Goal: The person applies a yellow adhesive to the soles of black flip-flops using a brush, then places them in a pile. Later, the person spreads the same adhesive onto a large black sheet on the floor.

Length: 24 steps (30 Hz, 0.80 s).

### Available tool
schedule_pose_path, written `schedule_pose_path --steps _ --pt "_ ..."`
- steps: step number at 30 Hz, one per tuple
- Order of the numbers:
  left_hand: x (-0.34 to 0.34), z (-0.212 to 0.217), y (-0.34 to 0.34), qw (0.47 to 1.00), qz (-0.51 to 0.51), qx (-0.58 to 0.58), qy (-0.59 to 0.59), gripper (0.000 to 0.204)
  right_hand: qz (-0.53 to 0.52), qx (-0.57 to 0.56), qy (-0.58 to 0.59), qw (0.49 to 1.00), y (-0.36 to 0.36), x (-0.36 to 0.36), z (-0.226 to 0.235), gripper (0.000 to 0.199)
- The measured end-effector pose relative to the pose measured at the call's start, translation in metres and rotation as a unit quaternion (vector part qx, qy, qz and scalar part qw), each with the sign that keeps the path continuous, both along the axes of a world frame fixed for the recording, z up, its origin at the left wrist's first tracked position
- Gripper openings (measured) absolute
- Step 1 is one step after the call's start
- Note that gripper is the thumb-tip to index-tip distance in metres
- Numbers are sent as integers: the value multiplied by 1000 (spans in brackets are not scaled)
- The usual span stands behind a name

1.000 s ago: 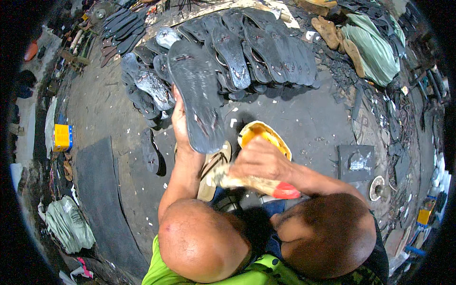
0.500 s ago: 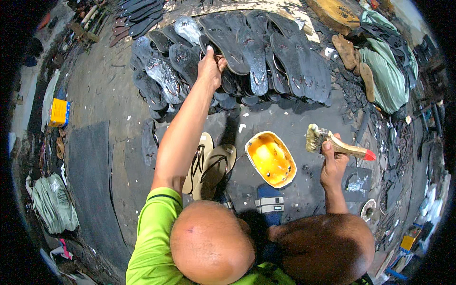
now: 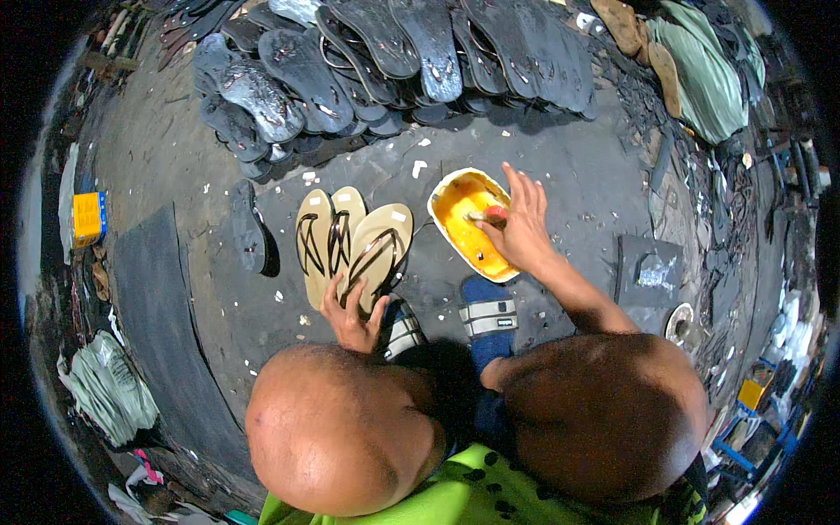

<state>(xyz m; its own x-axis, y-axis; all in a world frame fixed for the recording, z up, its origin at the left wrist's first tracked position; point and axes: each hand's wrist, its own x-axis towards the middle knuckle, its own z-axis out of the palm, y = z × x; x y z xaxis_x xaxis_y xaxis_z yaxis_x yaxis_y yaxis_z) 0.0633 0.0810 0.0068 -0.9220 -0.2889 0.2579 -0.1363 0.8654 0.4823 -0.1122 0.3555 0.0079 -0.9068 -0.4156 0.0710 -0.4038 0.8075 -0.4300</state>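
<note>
On the workshop floor: a person squats over grey concrete (image 3: 175,149), knees filling the lower part of the view.
Tan sandals: three beige flip-flops (image 3: 350,245) with dark straps lie side by side near the middle of the floor, heels toward the person, the rightmost tilted and overlapping its neighbour.
Left hand: the left hand (image 3: 350,319) rests at the heel ends of the sandals, fingers spread and curled, their tips touching the two on the right; it grips nothing fully.
Yellow tub: an oval yellow tub (image 3: 468,219) of amber liquid sits just right of the sandals, apart from them.
Right hand: the right hand (image 3: 518,229) reaches over the tub's right rim, upper fingers fanned open, thumb and lower fingers pinched on a brush.
Brush: the brush (image 3: 488,215), red at its handle end, dips into the liquid; its bristles cannot be made out.
Single sole: one black sole (image 3: 248,226) lies alone left of the sandals.
Sole pile: a glossy heap of black soles (image 3: 385,52) runs along the far edge of the floor.
Underfoot: blue slide sandals (image 3: 487,315) show between the knees.
Edges: a dark mat (image 3: 149,306) lies at left, green sacks (image 3: 700,70) at the far right corner.
</note>
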Motion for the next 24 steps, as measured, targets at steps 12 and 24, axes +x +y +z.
schedule_pose_path --steps 12,24 --pt "-28 -5 -25 978 -71 194 -23 22 -102 -206 -120 966 42 13 95 28" --pt "10 -25 4 961 -236 34 -138 45 -140 -32 -172 975 87 70 62 24"
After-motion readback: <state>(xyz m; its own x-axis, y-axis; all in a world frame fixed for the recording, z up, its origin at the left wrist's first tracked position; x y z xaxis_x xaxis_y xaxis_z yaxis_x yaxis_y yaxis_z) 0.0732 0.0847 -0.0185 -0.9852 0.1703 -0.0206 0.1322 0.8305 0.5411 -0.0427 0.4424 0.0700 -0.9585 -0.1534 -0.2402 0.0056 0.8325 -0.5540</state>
